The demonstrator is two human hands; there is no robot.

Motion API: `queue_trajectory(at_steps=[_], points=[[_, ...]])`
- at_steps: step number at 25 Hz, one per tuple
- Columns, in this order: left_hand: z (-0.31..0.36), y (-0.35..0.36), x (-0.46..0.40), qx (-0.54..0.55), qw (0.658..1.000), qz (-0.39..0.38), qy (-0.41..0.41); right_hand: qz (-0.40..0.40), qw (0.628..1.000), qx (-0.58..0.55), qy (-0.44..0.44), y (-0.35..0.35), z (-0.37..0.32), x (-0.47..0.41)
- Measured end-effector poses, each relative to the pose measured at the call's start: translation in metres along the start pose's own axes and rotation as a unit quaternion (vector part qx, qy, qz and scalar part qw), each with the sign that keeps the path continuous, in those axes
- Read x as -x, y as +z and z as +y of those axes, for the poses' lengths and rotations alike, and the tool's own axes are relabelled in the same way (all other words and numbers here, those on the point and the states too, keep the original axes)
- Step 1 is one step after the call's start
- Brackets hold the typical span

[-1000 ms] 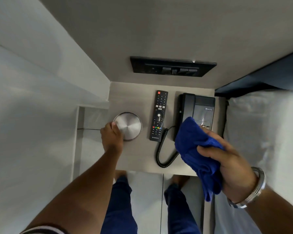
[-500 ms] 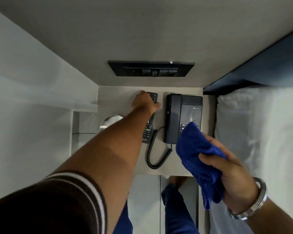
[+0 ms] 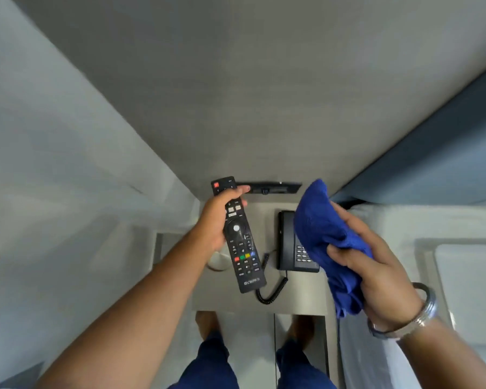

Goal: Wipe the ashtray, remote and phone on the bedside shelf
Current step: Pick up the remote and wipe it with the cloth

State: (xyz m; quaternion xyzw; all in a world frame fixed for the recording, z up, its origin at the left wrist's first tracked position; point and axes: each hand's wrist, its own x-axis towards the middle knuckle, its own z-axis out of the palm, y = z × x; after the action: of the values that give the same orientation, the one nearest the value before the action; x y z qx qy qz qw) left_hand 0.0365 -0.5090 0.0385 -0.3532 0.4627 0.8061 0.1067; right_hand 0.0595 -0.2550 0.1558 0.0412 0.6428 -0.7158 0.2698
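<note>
My left hand (image 3: pixel 213 220) grips the black remote (image 3: pixel 240 248) by its upper part and holds it lifted above the grey bedside shelf (image 3: pixel 298 301), buttons facing up. My right hand (image 3: pixel 376 265) clutches a bunched blue cloth (image 3: pixel 323 228) to the right of the remote, over the black phone (image 3: pixel 289 248), whose right side the cloth hides. The phone's coiled cord (image 3: pixel 272 293) lies on the shelf. Only a sliver of the round metal ashtray (image 3: pixel 218 262) shows below my left hand and behind the remote.
A black switch panel (image 3: pixel 272 188) sits on the wall behind the shelf. A white bed (image 3: pixel 432 248) borders the shelf on the right and a pale wall on the left. My legs and feet (image 3: pixel 208 324) stand on the floor below the shelf's front edge.
My left hand left the ashtray, reached to the remote's far end, and now holds the remote raised off the shelf. My right hand with the cloth has risen toward it.
</note>
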Motion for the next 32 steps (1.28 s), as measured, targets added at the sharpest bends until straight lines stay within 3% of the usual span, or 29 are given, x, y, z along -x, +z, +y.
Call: queue_trajectory(at_steps=[4, 8, 11, 14, 16, 20, 25, 27, 28, 29, 30, 31, 32], points=[[0.081, 0.003, 0.117, 0.131, 0.984, -0.121, -0.025, -0.099, 0.985, 0.083, -0.114, 0.061, -0.089, 0.032], [0.157, 0.020, 0.201, 0.122, 0.970, -0.198, 0.076, -0.171, 0.932, 0.201, -0.247, 0.112, -0.148, 0.064], [0.209, 0.030, 0.262, 0.131, 0.946, -0.225, 0.191, -0.213, 0.854, 0.316, -0.356, 0.150, -0.195, 0.087], [0.247, 0.040, 0.313, 0.153, 0.915, -0.256, 0.273, -0.227, 0.721, 0.469, -0.457, 0.191, -0.238, 0.103], [0.271, 0.041, 0.337, 0.162, 0.899, -0.243, 0.327, -0.209, 0.653, 0.521, -0.508, 0.213, -0.255, 0.115], [0.312, 0.034, 0.369, 0.205, 0.903, -0.165, 0.340, -0.231, 0.610, 0.527, -0.544, 0.227, -0.263, 0.138], [0.316, 0.022, 0.354, 0.286, 0.886, -0.111, 0.347, -0.269, 0.606, 0.529, -0.530, 0.201, -0.248, 0.141], [0.315, 0.021, 0.345, 0.302, 0.880, -0.113, 0.347, -0.262, 0.632, 0.519, -0.513, 0.183, -0.241, 0.134], [0.314, 0.021, 0.342, 0.301, 0.881, -0.123, 0.345, -0.233, 0.677, 0.494, -0.493, 0.174, -0.239, 0.130], [0.312, 0.020, 0.340, 0.298, 0.881, -0.142, 0.339, -0.197, 0.749, 0.458, -0.436, 0.165, -0.238, 0.125], [0.308, 0.020, 0.337, 0.290, 0.881, -0.165, 0.335, -0.170, 0.845, 0.384, -0.330, 0.156, -0.238, 0.120], [0.303, 0.019, 0.335, 0.273, 0.881, -0.184, 0.339, -0.161, 0.907, 0.302, -0.244, 0.145, -0.240, 0.117], [0.298, 0.018, 0.334, 0.252, 0.881, -0.199, 0.349, -0.137, 0.944, 0.235, -0.185, 0.139, -0.242, 0.116]])
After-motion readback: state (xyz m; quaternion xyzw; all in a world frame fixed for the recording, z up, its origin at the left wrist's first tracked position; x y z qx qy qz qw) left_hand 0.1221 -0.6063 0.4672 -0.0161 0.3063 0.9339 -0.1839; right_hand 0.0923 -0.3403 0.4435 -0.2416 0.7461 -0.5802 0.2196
